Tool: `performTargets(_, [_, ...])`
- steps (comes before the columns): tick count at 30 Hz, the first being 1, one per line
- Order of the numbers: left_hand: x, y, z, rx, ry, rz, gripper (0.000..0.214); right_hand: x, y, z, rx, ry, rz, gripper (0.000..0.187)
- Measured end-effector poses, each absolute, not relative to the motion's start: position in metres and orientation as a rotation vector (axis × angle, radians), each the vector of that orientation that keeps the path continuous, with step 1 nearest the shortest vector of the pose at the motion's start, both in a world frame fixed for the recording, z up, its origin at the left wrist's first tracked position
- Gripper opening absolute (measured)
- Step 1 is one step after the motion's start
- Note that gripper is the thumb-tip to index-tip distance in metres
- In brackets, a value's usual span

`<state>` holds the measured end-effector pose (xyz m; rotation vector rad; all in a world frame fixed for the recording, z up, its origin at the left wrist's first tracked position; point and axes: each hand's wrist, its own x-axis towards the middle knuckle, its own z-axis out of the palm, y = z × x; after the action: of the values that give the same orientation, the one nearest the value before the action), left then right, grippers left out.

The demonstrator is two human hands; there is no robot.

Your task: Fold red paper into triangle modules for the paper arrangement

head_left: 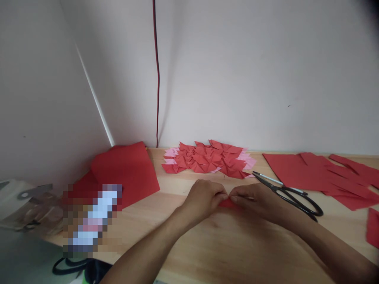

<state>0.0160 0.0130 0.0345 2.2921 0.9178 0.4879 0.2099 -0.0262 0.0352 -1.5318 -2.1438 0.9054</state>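
Red paper [226,203] is sitting between the left hand [205,197] and right hand [257,199], both closed in a pinch on it, over the table [195,248], short of the far edge; its visible strip is running left to right, its pointing end hidden. Folded pieces [204,157] are lining that edge; scissors [276,188] are lying rightward, pointing toward it.

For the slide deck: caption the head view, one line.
Left hand and right hand pinch red paper near folded pieces and scissors.
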Motion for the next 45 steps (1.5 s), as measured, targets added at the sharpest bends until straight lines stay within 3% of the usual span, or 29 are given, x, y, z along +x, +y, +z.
performTargets(11, [0.015,0.009,0.039,2.177,0.923,0.398,0.013,0.209,-0.027,0.032,-1.589,-2.175,0.819,0.022])
performTargets(27, [0.011,0.013,0.039,1.929,0.930,0.346,0.012,0.219,-0.026,0.044,-1.568,-2.224,1.100,0.019])
performTargets(45, [0.014,0.009,0.037,2.001,0.901,0.402,0.008,0.216,-0.028,0.039,-1.646,-2.186,1.159,0.020])
